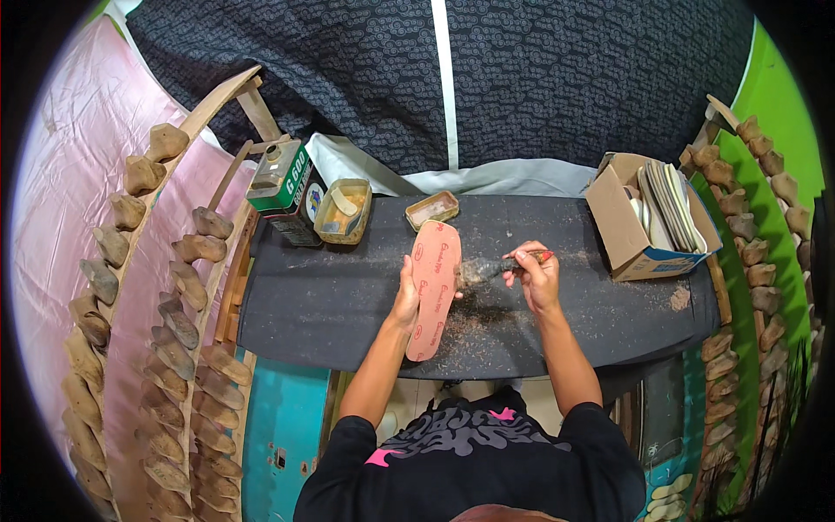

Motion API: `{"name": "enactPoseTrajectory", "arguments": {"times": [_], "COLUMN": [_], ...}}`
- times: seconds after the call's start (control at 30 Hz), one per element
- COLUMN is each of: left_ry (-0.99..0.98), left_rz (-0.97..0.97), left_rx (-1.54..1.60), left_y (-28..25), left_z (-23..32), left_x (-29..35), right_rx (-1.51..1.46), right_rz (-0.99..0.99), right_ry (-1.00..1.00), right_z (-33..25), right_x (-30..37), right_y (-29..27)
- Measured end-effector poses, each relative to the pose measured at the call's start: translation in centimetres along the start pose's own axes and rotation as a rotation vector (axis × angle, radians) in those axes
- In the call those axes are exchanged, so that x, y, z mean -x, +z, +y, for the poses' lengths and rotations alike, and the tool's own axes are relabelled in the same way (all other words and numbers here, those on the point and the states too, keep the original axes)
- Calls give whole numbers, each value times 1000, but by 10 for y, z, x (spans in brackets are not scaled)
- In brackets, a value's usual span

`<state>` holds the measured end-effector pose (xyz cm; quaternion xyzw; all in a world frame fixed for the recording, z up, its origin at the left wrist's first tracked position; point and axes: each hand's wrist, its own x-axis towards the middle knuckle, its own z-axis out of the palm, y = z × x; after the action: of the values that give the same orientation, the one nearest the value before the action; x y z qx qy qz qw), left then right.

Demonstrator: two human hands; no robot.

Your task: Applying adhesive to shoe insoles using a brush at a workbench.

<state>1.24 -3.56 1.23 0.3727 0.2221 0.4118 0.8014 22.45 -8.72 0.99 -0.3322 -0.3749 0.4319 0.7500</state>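
Note:
My left hand (408, 294) is closed on the left edge of a long pink shoe insole board (435, 291) with rounded ends and red print. The board is held tilted above the dark table. In my right hand (535, 274) is a brush with a dark handle (497, 269) and a red end. Its blurred, pale brush tip (468, 272) is at the board's right edge; whether it touches is hard to tell. My right fingers are pinched around the handle.
Behind the board are a small tray (432, 210), a tub with a scraper (342, 214) and a green-black tin can (287, 193). A cardboard box (648, 248) holds stacked soles at right. Shavings (474, 326) lie scattered. Racks of wooden shoe lasts (178, 331) flank the table.

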Motion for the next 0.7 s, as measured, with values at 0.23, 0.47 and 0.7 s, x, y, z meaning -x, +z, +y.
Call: {"name": "enactPoseTrajectory", "arguments": {"times": [0.23, 0.47, 0.7], "left_ry": [-107, -129, -83], "left_rz": [-225, -127, -89], "left_rx": [21, 209, 178], "left_y": [-1, 4, 10], "left_z": [-12, -7, -4], "left_x": [1, -13, -13], "right_rx": [-27, -7, -27], "right_rz": [30, -86, 43], "right_ry": [-141, 146, -129], "right_z": [-24, 7, -18], "right_x": [-12, 37, 6], "right_y": [6, 1, 1]}}
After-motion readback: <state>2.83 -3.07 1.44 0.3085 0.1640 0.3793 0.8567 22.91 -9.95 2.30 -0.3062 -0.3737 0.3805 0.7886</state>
